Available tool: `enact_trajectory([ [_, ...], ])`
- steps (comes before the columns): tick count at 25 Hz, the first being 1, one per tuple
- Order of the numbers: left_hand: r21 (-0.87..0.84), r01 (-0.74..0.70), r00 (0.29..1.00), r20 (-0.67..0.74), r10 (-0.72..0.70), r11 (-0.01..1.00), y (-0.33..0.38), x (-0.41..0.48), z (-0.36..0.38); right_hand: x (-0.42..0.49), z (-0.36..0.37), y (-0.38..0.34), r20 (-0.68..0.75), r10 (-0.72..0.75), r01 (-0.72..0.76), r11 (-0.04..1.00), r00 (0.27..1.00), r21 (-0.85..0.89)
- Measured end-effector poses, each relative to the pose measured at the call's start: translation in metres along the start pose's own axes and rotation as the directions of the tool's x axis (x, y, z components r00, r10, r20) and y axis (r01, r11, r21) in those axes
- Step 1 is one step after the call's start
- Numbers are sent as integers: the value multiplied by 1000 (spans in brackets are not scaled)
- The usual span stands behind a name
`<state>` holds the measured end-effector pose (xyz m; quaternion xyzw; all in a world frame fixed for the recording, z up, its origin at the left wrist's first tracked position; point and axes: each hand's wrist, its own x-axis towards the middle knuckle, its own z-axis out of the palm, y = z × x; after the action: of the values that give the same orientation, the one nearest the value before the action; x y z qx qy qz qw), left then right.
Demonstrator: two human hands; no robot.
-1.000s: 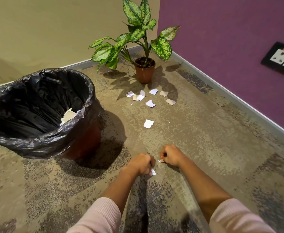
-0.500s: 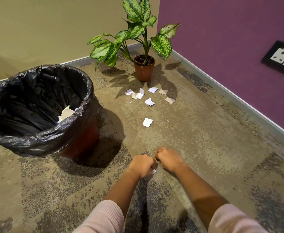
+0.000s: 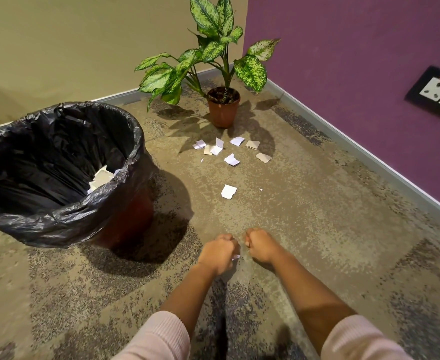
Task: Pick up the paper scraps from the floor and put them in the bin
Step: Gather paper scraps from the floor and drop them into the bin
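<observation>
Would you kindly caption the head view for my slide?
Both hands, left and right, closed near floor scraps, beside the lined bin.

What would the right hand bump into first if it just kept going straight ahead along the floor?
Probably the lone paper scrap, lying slightly left of the line from the closed right hand. Beyond it sits the scrap cluster, then the plant pot. Depth is hard to judge.
</observation>
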<state>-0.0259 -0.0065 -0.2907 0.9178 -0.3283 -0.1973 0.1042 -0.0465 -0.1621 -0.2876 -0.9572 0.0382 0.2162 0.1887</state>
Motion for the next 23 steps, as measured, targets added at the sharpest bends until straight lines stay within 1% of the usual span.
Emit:
enact_trajectory([
  [3,-88,95,994,-46,-99,992,-18,15,-16,15,-9,17,-25,152,-143,966,988,214],
  [5,-130,148,983,-91,-161,980,-30,29,-30,24,-18,25,-48,202,-182,943,978,278],
  [7,-142,166,976,-120,-183,976,-39,47,-42,33,-28,31,-63,207,-178,935,976,307],
  [8,-150,168,975,-119,-186,974,-42,56,-45,37,-31,33,-50,197,-172,933,979,317],
  [10,-166,164,977,-111,-184,972,-45,73,-46,39,-31,34,19,131,-129,933,991,336],
  [13,-171,176,976,-95,-194,970,-46,86,-41,31,-18,34,79,1,-23,961,997,277],
  [15,-190,181,976,-82,-200,965,-45,86,-36,24,-12,36,59,-79,62,968,995,245],
  [18,-197,171,978,-82,-190,965,-42,79,-30,16,-7,39,27,-150,142,971,988,194],
  [20,-195,175,976,-93,-196,965,-41,74,-26,9,-4,39,26,-203,200,974,979,105],
  [23,-194,175,975,-105,-198,965,-39,67,-25,0,1,37,0,-309,307,946,951,-104],
])
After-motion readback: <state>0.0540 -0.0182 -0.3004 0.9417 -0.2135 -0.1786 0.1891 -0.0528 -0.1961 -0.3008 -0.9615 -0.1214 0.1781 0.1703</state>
